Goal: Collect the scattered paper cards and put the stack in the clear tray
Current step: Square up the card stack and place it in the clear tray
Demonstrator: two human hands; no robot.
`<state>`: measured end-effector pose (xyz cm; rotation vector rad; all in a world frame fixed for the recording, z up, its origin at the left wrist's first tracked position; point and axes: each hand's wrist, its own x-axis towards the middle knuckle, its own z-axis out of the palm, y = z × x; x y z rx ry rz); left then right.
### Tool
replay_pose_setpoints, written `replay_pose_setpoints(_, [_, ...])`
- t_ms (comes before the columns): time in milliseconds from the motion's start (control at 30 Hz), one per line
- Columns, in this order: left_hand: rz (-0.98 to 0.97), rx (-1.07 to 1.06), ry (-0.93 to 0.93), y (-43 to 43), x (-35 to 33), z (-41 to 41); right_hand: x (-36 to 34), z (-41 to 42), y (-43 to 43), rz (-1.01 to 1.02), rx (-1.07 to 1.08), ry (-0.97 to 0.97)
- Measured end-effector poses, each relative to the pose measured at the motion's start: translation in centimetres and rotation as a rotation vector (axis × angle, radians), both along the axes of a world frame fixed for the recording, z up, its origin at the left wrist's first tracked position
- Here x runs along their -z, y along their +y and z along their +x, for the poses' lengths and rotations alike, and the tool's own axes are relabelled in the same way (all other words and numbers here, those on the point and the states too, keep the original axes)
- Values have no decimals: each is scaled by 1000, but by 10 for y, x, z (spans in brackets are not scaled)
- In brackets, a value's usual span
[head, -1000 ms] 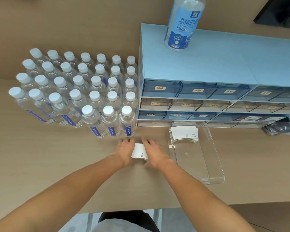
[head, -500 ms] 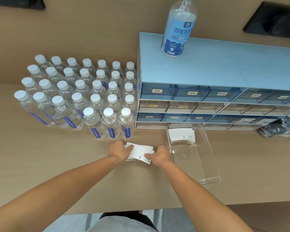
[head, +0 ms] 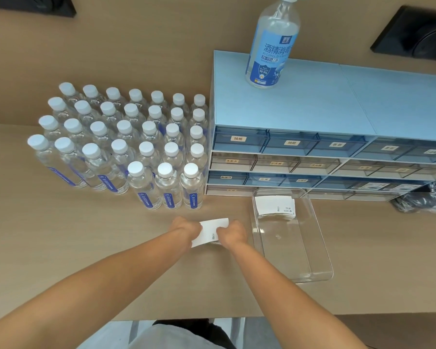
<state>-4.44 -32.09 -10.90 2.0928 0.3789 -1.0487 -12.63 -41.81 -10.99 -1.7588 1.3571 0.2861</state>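
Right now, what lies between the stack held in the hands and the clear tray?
Only bare table separates the held stack, gripped by the left hand and right hand, from the clear tray, per the head view.

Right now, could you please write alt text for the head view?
Two bare hands, left hand and right hand, grip a stack of white paper cards on a tan table, beside a clear plastic tray already holding more cards.

white cards [head: 213, 229], blue drawer cabinet [head: 312, 109]
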Motion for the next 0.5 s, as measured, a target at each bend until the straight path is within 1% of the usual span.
replay_pose_setpoints(200, [-50,-92,55,4,6,-2,0,-1,4,79,168,-46])
replay_pose_setpoints(333, [-131,-139,75,10,12,1,1,-3,2,128,224,-51])
replay_pose_setpoints(500, [-235,-110,152,18,14,8,-3,-7,-7,188,282,-88])
